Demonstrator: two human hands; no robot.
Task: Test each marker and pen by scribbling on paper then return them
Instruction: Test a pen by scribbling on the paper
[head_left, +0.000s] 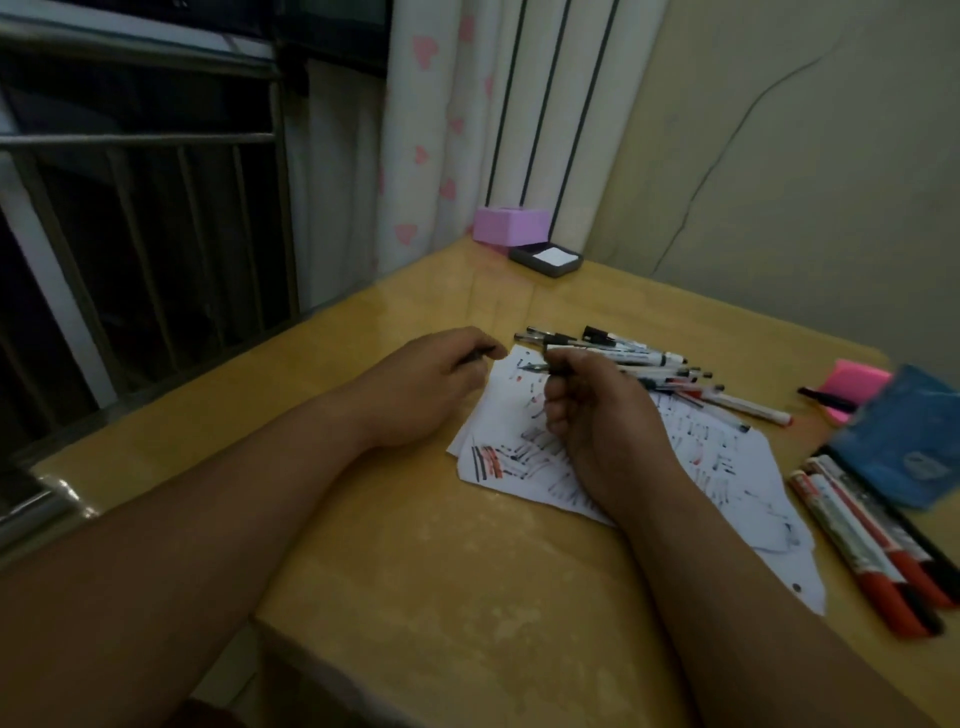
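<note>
Right hand (587, 410) grips uncapped pen (535, 368) over scribbled paper (519, 457) — left hand (431, 384) pinches dark cap (475, 356).

Approx 8 pens (623, 358), approx 4 markers (872, 540), 1 paper (519, 457), 2 hands (431, 384).

The yellow-tan table (467, 597) bears white paper (753, 467) streaked with red and black scribbles, white markers (857, 540) with red and black ends, a lilac-pink box (511, 224), a pink notepad (852, 376) and a blue pouch (904, 441), before a white curtain (426, 130) patterned with pink hearts.
</note>
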